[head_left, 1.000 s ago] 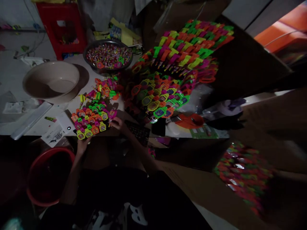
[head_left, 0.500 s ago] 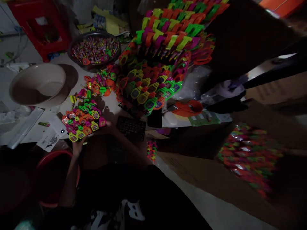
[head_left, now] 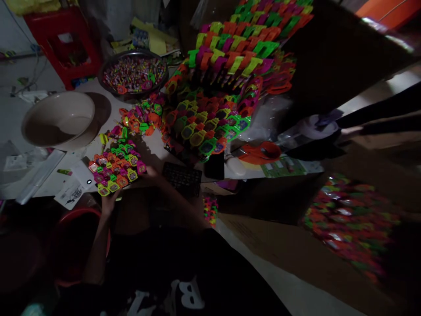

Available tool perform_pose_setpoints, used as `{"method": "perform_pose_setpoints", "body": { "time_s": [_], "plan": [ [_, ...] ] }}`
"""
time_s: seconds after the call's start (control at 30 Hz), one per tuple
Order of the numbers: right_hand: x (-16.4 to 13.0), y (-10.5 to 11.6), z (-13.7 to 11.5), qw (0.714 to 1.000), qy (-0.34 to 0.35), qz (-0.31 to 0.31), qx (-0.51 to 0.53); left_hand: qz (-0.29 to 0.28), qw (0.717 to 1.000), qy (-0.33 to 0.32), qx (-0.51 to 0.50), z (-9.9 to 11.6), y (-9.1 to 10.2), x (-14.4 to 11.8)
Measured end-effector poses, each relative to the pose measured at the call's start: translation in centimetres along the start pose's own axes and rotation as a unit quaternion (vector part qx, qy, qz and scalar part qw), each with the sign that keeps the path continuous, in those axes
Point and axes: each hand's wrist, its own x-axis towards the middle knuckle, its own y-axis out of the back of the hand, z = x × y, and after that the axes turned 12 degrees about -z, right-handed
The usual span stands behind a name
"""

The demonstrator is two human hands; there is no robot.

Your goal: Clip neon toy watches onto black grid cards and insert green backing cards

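Observation:
A board of colourful toy watches (head_left: 115,169) in pink, orange, yellow and green rows lies tilted at the table's front edge. My left hand (head_left: 109,202) grips its near edge from below, with most of its fingers hidden under the board. At the right-hand corner, beside a pink watch, my right hand (head_left: 151,174) is closed on the board's side; its fingertips are dark and hard to make out. Just beyond the board is a heap of loose toy watches (head_left: 143,116). To the right of my right hand lies a black slotted tray (head_left: 182,177).
A metal bowl (head_left: 102,81) full of small wrapped pieces and a beige basin (head_left: 36,131) stand behind. Stacked watch boards (head_left: 197,120) rise at the right, near orange scissors (head_left: 261,152) and a dark phone (head_left: 214,166). Below the table is a red bucket (head_left: 77,213).
The view has shifted slightly, so everything sits a little lower and further right. Both hands keep their hold on the board, with little visible movement.

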Motion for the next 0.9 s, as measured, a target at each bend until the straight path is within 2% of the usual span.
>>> {"method": "perform_pose_setpoints", "body": {
  "time_s": [0.27,0.5,0.6,0.7,0.77,0.83,0.9],
  "plan": [
    [0.9,-0.5,-0.7,0.998,-0.017,0.025,-0.061,0.007,1.000,0.010,-0.010,-0.4,-0.2,-0.1],
    [1.3,-1.4,-0.7,0.996,-0.020,0.052,-0.075,0.030,0.999,0.026,0.000,0.4,-0.3,-0.8],
    [1.2,-1.6,-0.6,0.995,-0.020,0.053,-0.080,0.002,0.999,0.043,0.013,1.3,0.2,-1.7],
    [1.1,-1.7,-0.5,0.995,-0.017,0.049,-0.081,-0.049,0.998,0.038,0.020,2.8,1.1,-2.7],
    [1.2,-1.7,-0.5,0.995,-0.014,0.042,-0.084,-0.074,0.994,0.056,0.061,3.9,1.9,-3.2],
    [1.3,-1.8,-0.5,0.996,-0.013,0.033,-0.086,-0.075,0.982,0.106,0.139,5.2,3.0,-3.5],
    [1.3,-1.8,-0.5,0.996,-0.006,0.030,-0.084,-0.044,0.968,0.135,0.209,6.7,4.2,-3.8]
  ]
}}
